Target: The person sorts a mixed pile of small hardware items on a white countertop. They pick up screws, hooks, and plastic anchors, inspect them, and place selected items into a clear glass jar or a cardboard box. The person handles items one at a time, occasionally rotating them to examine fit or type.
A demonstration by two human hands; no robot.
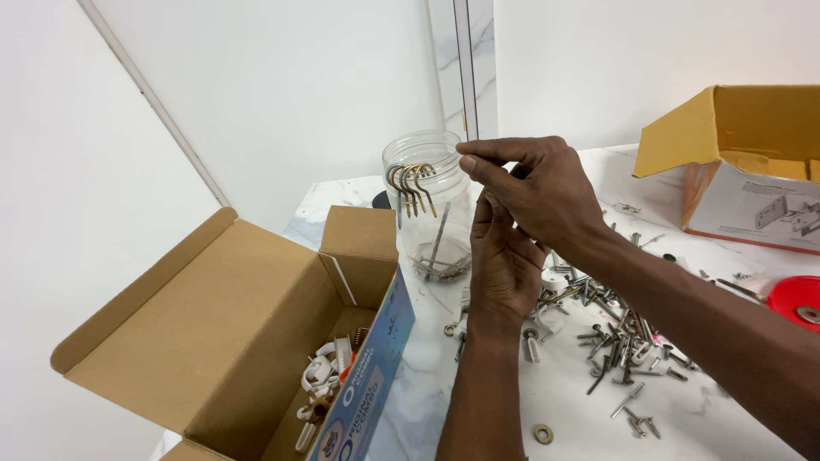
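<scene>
Brass screw hooks (411, 186) hung over clear jar (430, 205) rim, shanks pointing down, near marble table's (478, 427) far edge. Right hand (534, 192) pinched closed at rim, nearer; left hand (504, 256) open below, holding nothing visible.

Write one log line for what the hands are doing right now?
right hand: pinching brass screw hooks at clear jar mouth | left hand: raised behind right, open | table: loose screws | open cardboard box: white clips
</scene>
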